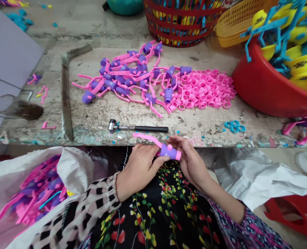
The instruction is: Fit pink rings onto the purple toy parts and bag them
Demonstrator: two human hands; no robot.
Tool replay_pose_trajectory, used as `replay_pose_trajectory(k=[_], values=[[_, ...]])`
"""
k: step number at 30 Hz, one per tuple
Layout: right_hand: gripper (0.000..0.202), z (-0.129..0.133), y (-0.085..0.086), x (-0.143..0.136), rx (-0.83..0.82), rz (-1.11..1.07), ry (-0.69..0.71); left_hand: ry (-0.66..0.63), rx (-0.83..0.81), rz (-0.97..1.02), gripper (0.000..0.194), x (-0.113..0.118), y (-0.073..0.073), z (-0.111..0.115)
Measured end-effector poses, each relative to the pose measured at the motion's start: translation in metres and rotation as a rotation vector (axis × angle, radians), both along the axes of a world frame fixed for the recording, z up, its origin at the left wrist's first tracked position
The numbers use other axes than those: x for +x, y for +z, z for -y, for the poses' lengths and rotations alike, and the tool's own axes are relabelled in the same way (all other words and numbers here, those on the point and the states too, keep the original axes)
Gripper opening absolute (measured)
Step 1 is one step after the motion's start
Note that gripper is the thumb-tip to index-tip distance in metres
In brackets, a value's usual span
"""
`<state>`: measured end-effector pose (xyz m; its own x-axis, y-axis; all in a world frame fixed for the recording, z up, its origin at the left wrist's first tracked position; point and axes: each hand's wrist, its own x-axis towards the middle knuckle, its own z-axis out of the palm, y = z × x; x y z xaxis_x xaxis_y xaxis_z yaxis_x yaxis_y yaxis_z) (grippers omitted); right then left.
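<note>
My left hand is closed around a purple and pink plastic toy part, a purple barrel with a long pink arm pointing left. A pink ring sits on the barrel's right end. My right hand is beside that end, palm turned towards it and fingers loosely stretched; whether it touches the ring is hard to tell. Just beyond, a small hammer with a black handle lies on the worktop. Farther back are a pile of similar purple and pink parts and a heap of pink rings.
A red tub of yellow and blue parts stands at right, near several blue rings. Behind are a red basket and a yellow basket. A bent metal bar lies left. A white sack holds more parts below.
</note>
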<state>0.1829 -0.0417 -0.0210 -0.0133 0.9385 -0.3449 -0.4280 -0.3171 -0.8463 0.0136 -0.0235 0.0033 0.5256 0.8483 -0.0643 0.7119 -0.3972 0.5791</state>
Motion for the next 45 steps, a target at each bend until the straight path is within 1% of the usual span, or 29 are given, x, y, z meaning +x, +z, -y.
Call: replay_pose_trajectory(k=[3, 6, 8, 10, 14, 17, 20, 23, 26, 28, 30, 32, 34, 37, 39, 42, 45], values=[[0.044, -0.010, 0.004, -0.007, -0.083, -0.179, 0.003, -0.022, 0.052, 0.005, 0.037, 0.002, -0.003, 0.002], [0.050, -0.016, 0.008, -0.015, -0.132, -0.253, 0.041, -0.006, 0.094, -0.026, 0.038, 0.002, -0.004, 0.002], [0.049, -0.017, 0.009, -0.018, -0.145, -0.250, 0.029, 0.024, 0.114, -0.018, 0.037, 0.000, -0.004, 0.002], [0.045, -0.016, 0.008, -0.020, -0.155, -0.251, 0.020, 0.070, 0.124, 0.036, 0.033, -0.001, -0.005, 0.002], [0.043, -0.013, 0.005, -0.022, -0.176, -0.243, 0.036, 0.202, 0.111, 0.161, 0.025, -0.003, -0.007, 0.002], [0.042, -0.013, 0.004, -0.021, -0.145, -0.194, 0.030, 0.314, 0.116, 0.142, 0.033, -0.003, -0.010, 0.000], [0.038, -0.014, 0.004, -0.017, -0.074, -0.147, 0.075, 0.357, 0.103, 0.128, 0.045, -0.003, -0.013, -0.002], [0.035, -0.017, 0.007, -0.011, -0.004, -0.113, 0.156, 0.309, 0.092, 0.136, 0.057, -0.003, -0.013, -0.004], [0.038, -0.020, 0.010, -0.006, 0.042, -0.099, 0.245, 0.179, 0.121, 0.117, 0.050, -0.003, -0.010, -0.007], [0.039, -0.022, 0.011, -0.006, 0.052, -0.125, 0.279, 0.105, 0.130, 0.126, 0.045, -0.004, -0.007, -0.008], [0.039, -0.022, 0.011, -0.009, 0.046, -0.158, 0.261, 0.059, 0.090, 0.145, 0.042, -0.004, -0.005, -0.007], [0.040, -0.023, 0.009, -0.014, 0.029, -0.174, 0.205, 0.017, 0.030, 0.146, 0.040, -0.002, -0.004, -0.005], [0.040, -0.024, 0.007, -0.019, 0.011, -0.154, 0.142, 0.015, 0.003, 0.123, 0.048, 0.001, -0.004, -0.003], [0.042, -0.028, 0.007, -0.027, 0.021, -0.077, 0.061, 0.113, -0.007, 0.075, 0.079, 0.011, -0.005, 0.001], [0.043, -0.032, 0.008, -0.031, 0.055, -0.033, 0.016, 0.190, -0.016, 0.068, 0.093, 0.017, -0.004, 0.002], [0.043, -0.038, 0.013, -0.036, 0.084, -0.019, -0.015, 0.271, -0.016, 0.102, 0.101, 0.023, -0.003, 0.002], [0.042, -0.041, 0.018, -0.040, 0.067, -0.035, -0.039, 0.326, -0.004, 0.136, 0.101, 0.026, 0.000, 0.002]])
